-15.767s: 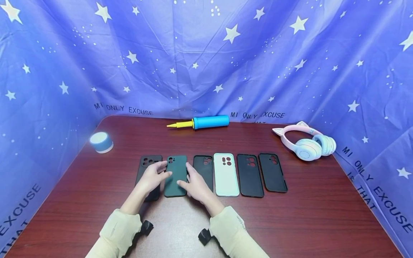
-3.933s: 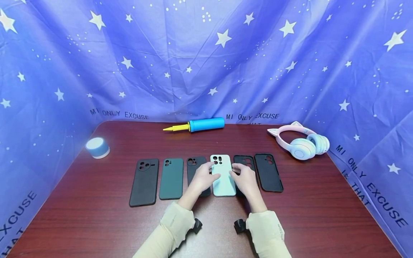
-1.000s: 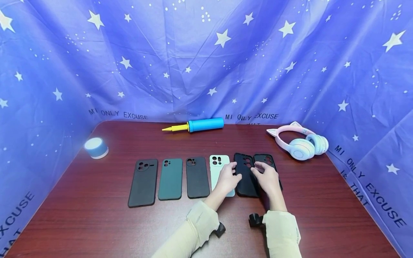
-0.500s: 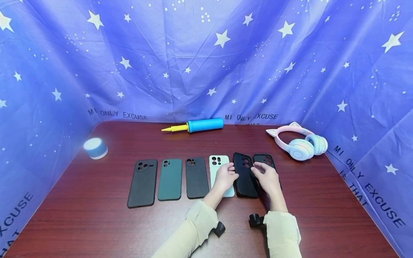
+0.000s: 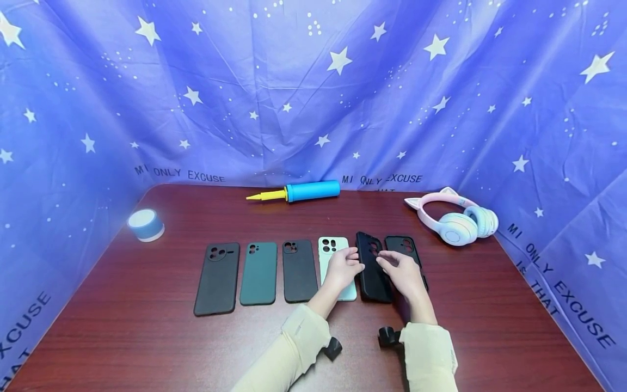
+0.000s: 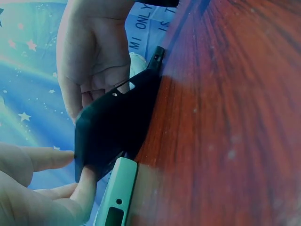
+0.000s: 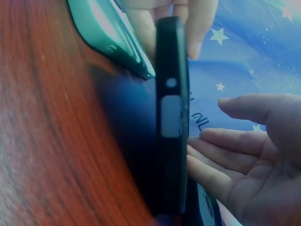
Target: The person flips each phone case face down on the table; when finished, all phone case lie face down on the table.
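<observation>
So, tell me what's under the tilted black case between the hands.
The right wrist view shows shadowed tabletop beneath the tilted black case; the case hides the rest, so anything further under cannot be seen.

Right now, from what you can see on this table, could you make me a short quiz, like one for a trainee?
1. How many phone cases are in view?
2. True or false: the black case between the left hand and the right hand lies flat on the table.
3. What colour is the case just left of that one? A) dark green; B) pale mint; C) red.

Key: 1, six. 2, false: it is tilted. 3, B: the pale mint case.
</observation>
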